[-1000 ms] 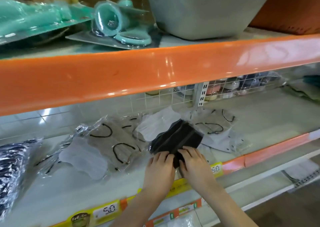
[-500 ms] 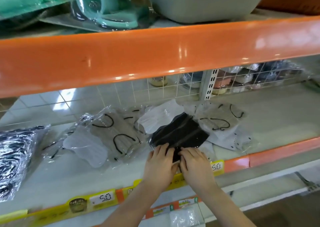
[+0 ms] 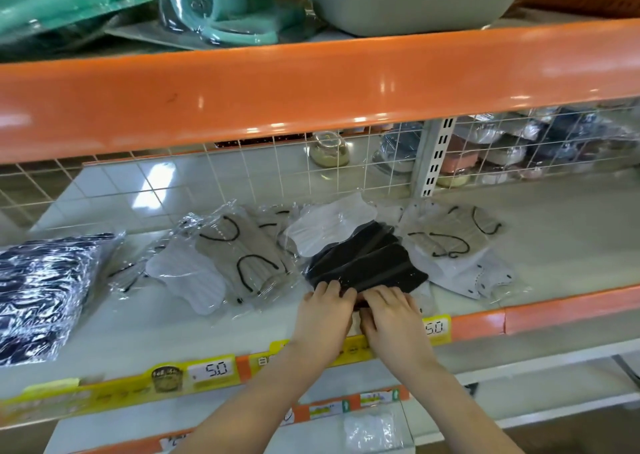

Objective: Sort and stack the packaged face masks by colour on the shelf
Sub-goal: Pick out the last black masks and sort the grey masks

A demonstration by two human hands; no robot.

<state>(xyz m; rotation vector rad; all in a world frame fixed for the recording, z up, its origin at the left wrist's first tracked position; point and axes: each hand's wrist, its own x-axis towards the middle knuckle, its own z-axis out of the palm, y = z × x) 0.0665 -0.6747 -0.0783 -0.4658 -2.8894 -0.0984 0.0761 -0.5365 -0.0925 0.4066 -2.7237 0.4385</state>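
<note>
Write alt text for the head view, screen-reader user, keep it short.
Both hands, left hand and right hand, hold the near edge of a stack of black packaged masks on a white shelf. Beige masks with black loops and white masks lie scattered in clear wrappers around it, below an orange shelf beam.

Both hands cover the black mask pack's (image 3: pixel 367 263) near edge; yellow label (image 3: pixel 166 379) print is blurred.
</note>
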